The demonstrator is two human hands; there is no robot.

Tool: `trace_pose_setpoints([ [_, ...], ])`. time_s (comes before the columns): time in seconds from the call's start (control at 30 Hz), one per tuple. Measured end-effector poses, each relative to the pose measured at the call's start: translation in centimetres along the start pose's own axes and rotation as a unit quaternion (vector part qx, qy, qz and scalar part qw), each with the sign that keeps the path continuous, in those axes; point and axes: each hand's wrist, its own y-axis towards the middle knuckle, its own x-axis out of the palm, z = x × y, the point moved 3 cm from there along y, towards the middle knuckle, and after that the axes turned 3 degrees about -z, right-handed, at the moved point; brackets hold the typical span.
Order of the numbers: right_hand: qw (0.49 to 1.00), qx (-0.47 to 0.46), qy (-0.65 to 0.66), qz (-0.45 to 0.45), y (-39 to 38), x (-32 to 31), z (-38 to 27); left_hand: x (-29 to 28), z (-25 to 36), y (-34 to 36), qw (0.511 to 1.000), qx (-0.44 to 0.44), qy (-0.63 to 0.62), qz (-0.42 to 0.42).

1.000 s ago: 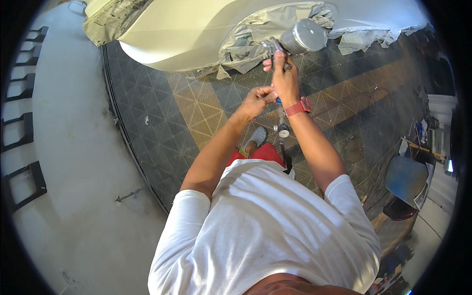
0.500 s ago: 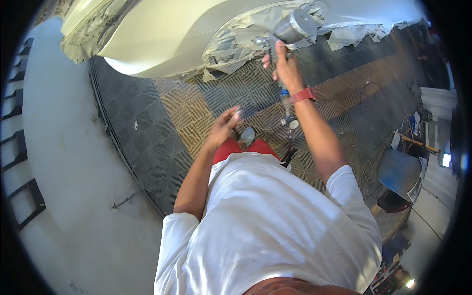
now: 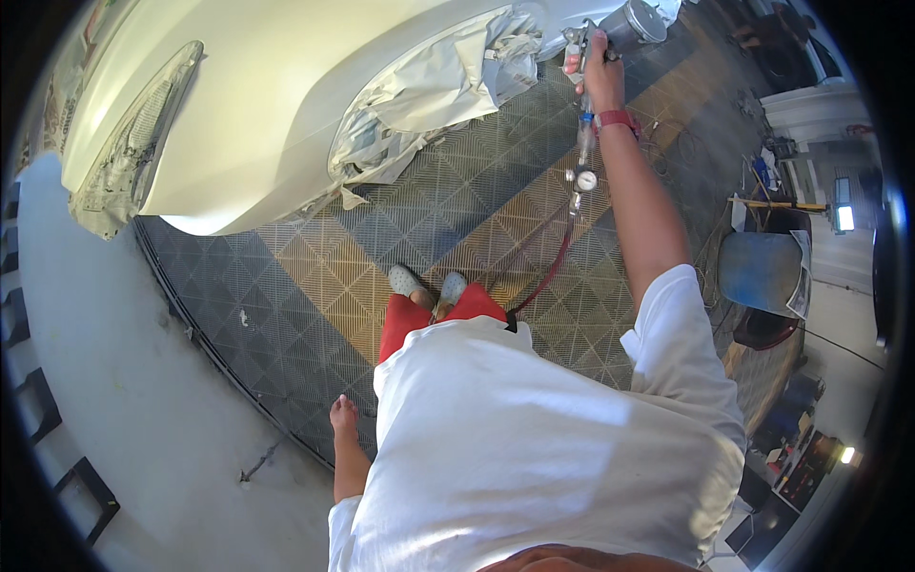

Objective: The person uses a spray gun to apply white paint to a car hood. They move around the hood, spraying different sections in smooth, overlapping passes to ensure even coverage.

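My right hand (image 3: 600, 78) grips a metal spray gun (image 3: 586, 40) with a silver cup (image 3: 633, 26) on it. Below the handle hang a fitting with a blue band (image 3: 586, 118), a gauge (image 3: 585, 181) and a red hose (image 3: 553, 276) that runs down toward my waist. My left hand (image 3: 342, 414) hangs low beside my body, fingers loosely closed; whatever may be in them is too small to make out. At the top, the white car body (image 3: 229, 114) has crumpled masking sheeting (image 3: 429, 91) over its wheel opening, just left of the gun.
Taped material (image 3: 129, 162) covers part of the car's left end. Interlocking tiles (image 3: 324, 286) form the floor, bordered at left by pale concrete (image 3: 152, 400). Black frames (image 3: 88, 496) lie along the left rim. A chair (image 3: 758, 272), cables and clutter stand at the right, near small lights (image 3: 843, 217).
My left hand has come away from the gun and dropped to my side. My right hand has moved up and rightward with the gun, and more of the car shows at top left.
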Motion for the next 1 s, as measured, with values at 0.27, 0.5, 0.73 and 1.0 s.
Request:
trace_pose_setpoints([
  [0.27, 0.997, 0.017, 0.011, -0.080, -4.1, 2.9, -3.3, 5.0, 6.5, 3.1, 0.975, 0.165, 0.139, -0.054],
  [0.5, 0.967, 0.064, 0.085, -0.231, -17.9, 11.2, -6.5, 8.1, 14.3, 0.3, 0.957, 0.227, 0.172, -0.062],
  [0.73, 0.927, 0.007, 0.084, -0.365, -27.4, 20.6, -8.7, 7.6, 11.3, 4.0, 0.967, 0.179, 0.177, -0.037],
  [1.0, 0.877, 0.034, 0.102, -0.468, -27.9, 23.0, -10.4, 6.5, 6.5, 4.4, 0.965, 0.175, 0.189, -0.041],
])
